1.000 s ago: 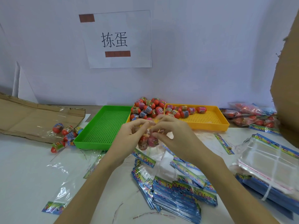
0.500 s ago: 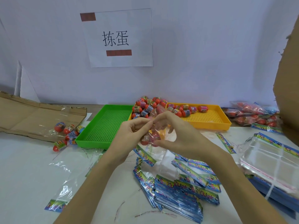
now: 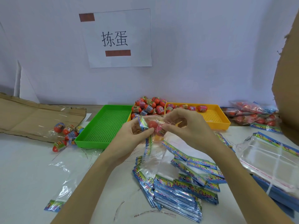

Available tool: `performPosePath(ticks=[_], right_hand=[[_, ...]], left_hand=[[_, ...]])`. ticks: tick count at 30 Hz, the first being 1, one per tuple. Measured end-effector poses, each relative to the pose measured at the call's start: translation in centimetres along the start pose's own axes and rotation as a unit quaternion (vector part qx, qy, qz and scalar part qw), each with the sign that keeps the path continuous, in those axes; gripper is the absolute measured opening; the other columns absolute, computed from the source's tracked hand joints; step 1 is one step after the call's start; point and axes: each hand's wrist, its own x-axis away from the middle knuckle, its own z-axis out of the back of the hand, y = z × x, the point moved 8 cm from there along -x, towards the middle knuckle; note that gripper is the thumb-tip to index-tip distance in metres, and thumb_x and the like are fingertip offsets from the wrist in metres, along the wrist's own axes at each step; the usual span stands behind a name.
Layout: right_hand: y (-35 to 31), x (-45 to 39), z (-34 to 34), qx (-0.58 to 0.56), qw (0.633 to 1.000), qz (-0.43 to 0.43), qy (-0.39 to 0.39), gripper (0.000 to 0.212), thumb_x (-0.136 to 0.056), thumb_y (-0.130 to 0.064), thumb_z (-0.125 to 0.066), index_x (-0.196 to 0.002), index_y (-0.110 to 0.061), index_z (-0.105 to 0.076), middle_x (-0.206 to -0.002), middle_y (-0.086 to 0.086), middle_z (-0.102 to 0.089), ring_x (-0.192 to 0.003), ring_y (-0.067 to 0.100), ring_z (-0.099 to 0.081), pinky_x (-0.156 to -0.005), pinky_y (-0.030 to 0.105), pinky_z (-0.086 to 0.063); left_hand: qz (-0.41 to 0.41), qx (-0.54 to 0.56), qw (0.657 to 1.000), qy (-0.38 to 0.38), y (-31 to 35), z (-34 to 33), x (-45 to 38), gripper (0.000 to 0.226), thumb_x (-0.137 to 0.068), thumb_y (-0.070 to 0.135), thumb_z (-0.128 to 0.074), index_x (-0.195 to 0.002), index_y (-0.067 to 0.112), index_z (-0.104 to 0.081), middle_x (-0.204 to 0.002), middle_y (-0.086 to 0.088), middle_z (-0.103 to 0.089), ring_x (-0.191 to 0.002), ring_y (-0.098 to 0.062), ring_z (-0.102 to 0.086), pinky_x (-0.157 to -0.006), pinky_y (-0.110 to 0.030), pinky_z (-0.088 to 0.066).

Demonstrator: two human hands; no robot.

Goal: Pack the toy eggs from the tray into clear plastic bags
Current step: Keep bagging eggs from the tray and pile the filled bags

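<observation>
Nearest, on the white surface [image 3: 24,175], a heap of blue printed-header bags [image 3: 178,189]. Above it, left hand [image 3: 129,143] and right hand [image 3: 186,128], each grip pinched on a clear plastic bag [image 3: 155,126] holding red toy eggs [image 3: 152,124]. Beyond, more eggs heaped in the yellow perforated tray [image 3: 216,120].

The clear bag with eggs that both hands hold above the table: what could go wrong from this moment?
1. The left hand and right hand pinch only the thin film of the clear bag; the red toy eggs inside might slip out if its mouth is not yet sealed.
2. The loose tail of the bag hangs over the pile of printed header cards and could drag some out of order.
</observation>
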Motion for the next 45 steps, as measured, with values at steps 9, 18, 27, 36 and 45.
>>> performPosePath(ticks=[9,18,27,36,45], right_hand=[[0.9,0.1,-0.8,-0.093,0.994,-0.042,-0.033,0.023,-0.086,-0.024,-0.084,-0.107,-0.024,-0.076,-0.113,-0.015,-0.074,-0.106,-0.004,-0.068,-0.084,0.018,-0.056],[0.4,0.3,-1.5,-0.139,0.988,-0.045,0.05,0.021,-0.088,-0.016,-0.082,-0.105,-0.023,-0.072,-0.103,-0.016,-0.074,-0.095,-0.002,-0.07,-0.078,0.026,-0.059],[0.3,0.7,-2.0,-0.104,0.989,-0.037,0.103,0.022,-0.089,-0.018,-0.081,-0.107,-0.021,-0.068,-0.102,-0.009,-0.072,-0.092,0.003,-0.07,-0.078,0.022,-0.058],[-0.1,0.7,-2.3,-0.097,0.992,-0.031,0.073,0.026,-0.086,-0.019,-0.084,-0.11,-0.02,-0.073,-0.106,-0.009,-0.073,-0.092,0.004,-0.07,-0.082,0.02,-0.058],[-0.3,0.9,-1.1,-0.1,0.988,-0.033,0.117,0.015,-0.084,-0.013,-0.086,-0.094,-0.017,-0.076,-0.101,-0.005,-0.073,-0.089,0.003,-0.072,-0.079,0.024,-0.061]], left_hand=[[0.022,0.086,0.993,0.081,0.0,0.0,-0.1,0.016,-0.104,0.001,-0.058,-0.12,0.004,-0.06,-0.104,-0.017,-0.079,-0.09,-0.027,-0.078,-0.082,-0.052,-0.065],[-0.023,0.147,0.984,0.099,0.2,0.6,-0.2,0.039,-0.084,0.011,-0.077,-0.121,0.001,-0.071,-0.112,-0.015,-0.079,-0.096,-0.021,-0.078,-0.077,-0.028,-0.063],[-0.034,0.05,0.981,0.183,-0.5,1.1,0.1,0.026,-0.1,0.025,-0.071,-0.119,0.007,-0.074,-0.111,-0.013,-0.079,-0.101,-0.025,-0.077,-0.074,-0.035,-0.064],[-0.005,0.162,0.975,0.15,-0.8,0.1,0.2,0.037,-0.1,0.013,-0.069,-0.134,0.001,-0.062,-0.113,-0.017,-0.077,-0.092,-0.021,-0.075,-0.084,-0.037,-0.064],[0.075,0.27,0.956,0.086,-1.1,-1.1,-0.2,0.086,-0.087,0.006,-0.076,-0.159,-0.002,-0.03,-0.13,-0.021,-0.071,-0.115,-0.028,-0.073,-0.1,-0.035,-0.059]])
